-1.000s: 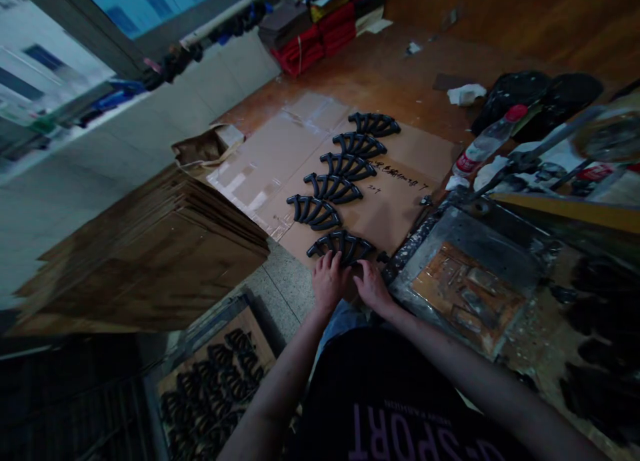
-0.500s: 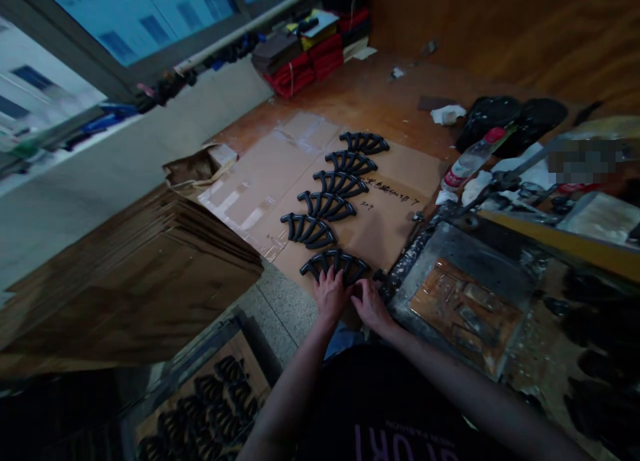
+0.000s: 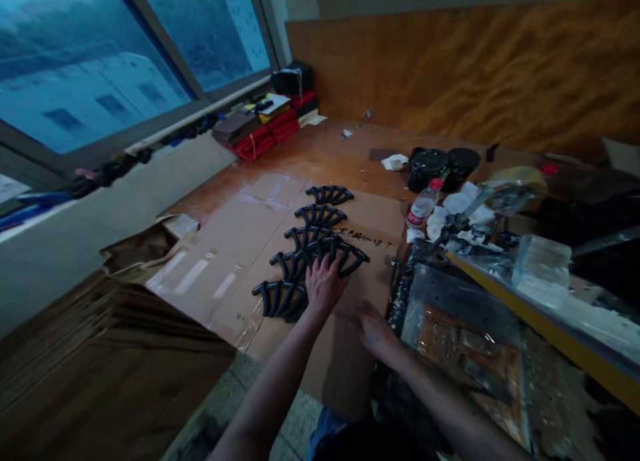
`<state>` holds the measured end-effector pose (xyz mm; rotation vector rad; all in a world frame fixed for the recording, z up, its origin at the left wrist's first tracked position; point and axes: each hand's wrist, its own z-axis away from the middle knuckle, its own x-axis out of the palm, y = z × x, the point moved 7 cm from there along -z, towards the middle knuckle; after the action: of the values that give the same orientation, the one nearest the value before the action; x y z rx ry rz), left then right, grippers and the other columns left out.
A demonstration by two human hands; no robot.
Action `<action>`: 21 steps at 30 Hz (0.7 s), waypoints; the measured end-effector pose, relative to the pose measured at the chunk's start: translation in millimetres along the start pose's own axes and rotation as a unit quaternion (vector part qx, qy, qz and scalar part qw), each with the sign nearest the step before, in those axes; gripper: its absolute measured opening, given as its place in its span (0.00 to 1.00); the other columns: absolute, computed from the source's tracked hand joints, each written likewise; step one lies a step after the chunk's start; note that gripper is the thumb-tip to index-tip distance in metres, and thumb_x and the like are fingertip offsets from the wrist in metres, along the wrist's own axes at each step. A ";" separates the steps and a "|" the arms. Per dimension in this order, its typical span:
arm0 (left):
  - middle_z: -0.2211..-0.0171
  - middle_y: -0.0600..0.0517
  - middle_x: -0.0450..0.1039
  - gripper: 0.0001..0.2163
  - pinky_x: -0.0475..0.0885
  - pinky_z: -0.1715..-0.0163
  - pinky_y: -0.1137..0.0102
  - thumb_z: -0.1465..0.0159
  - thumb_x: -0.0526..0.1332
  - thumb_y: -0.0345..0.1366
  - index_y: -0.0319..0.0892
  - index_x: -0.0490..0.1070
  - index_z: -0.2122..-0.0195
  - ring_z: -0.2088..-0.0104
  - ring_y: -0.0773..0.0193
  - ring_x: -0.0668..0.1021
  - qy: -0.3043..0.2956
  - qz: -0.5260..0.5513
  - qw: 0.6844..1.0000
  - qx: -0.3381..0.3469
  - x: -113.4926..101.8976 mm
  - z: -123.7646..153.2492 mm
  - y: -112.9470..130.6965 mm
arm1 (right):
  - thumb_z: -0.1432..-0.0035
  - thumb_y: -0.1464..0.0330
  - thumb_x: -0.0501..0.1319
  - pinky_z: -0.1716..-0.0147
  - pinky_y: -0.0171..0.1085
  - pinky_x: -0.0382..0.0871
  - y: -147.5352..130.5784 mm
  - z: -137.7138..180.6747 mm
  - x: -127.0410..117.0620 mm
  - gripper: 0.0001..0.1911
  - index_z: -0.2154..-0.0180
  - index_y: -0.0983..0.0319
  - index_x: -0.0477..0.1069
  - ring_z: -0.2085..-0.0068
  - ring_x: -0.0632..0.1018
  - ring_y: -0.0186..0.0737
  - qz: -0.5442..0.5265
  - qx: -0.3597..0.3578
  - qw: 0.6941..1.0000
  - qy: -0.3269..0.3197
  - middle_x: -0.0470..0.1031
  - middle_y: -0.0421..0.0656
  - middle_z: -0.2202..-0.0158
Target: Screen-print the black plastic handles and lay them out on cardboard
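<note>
My left hand (image 3: 324,287) grips the near edge of a black fan-shaped ribbed part (image 3: 354,255), with the fingers over its ribs. The part is over the right ends of the row of similar black parts and hides some of them. Several more of these parts lie in a column on flat cardboard (image 3: 200,247); the farthest part (image 3: 330,194) and the nearest part (image 3: 280,299) show clearly. My right hand (image 3: 375,331) is lower and to the right, apart from the parts, above the cardboard; its fingers are smeared and in shadow.
Stacked brown cardboard (image 3: 150,354) stands at the left. On the right are a plastic bottle (image 3: 423,206), black bundles (image 3: 443,167), a tape roll (image 3: 515,187) and a metal plate (image 3: 450,294) with a yellow-edged bar (image 3: 540,321). Red bundles (image 3: 265,135) lie by the window.
My left hand has carried the black fan-shaped part forward from the near edge, over the column. My right hand has come away from it. The view has tilted up and turned right.
</note>
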<state>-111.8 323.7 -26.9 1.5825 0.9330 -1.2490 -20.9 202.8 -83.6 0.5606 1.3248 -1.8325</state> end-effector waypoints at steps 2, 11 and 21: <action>0.39 0.47 0.67 0.24 0.65 0.43 0.52 0.39 0.62 0.49 0.50 0.71 0.43 0.41 0.47 0.68 -0.010 0.018 0.999 0.043 10.1 -56.6 28.3 | 0.35 0.63 0.55 0.34 0.51 0.49 13.9 -9.4 3.6 0.28 0.37 0.69 0.64 0.31 0.56 0.56 0.039 0.054 0.997 -0.048 0.59 0.58 0.34; 0.43 0.39 0.70 0.21 0.66 0.47 0.50 0.39 0.62 0.46 0.43 0.74 0.47 0.44 0.44 0.70 -0.112 0.056 0.988 0.091 97.5 -235.6 121.7 | 0.39 0.52 0.58 0.32 0.58 0.40 32.3 -8.7 35.5 0.41 0.33 0.68 0.55 0.30 0.38 0.62 0.003 0.144 0.985 -0.098 0.41 0.56 0.29; 0.27 0.39 0.37 0.29 0.51 0.40 0.36 0.32 0.52 0.41 0.45 0.51 0.30 0.29 0.39 0.42 -0.020 0.085 0.992 0.095 140.7 -222.5 117.0 | 0.42 0.48 0.60 0.34 0.61 0.42 40.7 -7.7 34.7 0.46 0.33 0.69 0.55 0.30 0.38 0.64 -0.072 0.105 0.990 -0.066 0.40 0.61 0.29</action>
<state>95.0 501.1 -120.7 1.7385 0.6530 -1.2735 -9.5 192.4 -135.4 0.4533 1.1164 -2.1062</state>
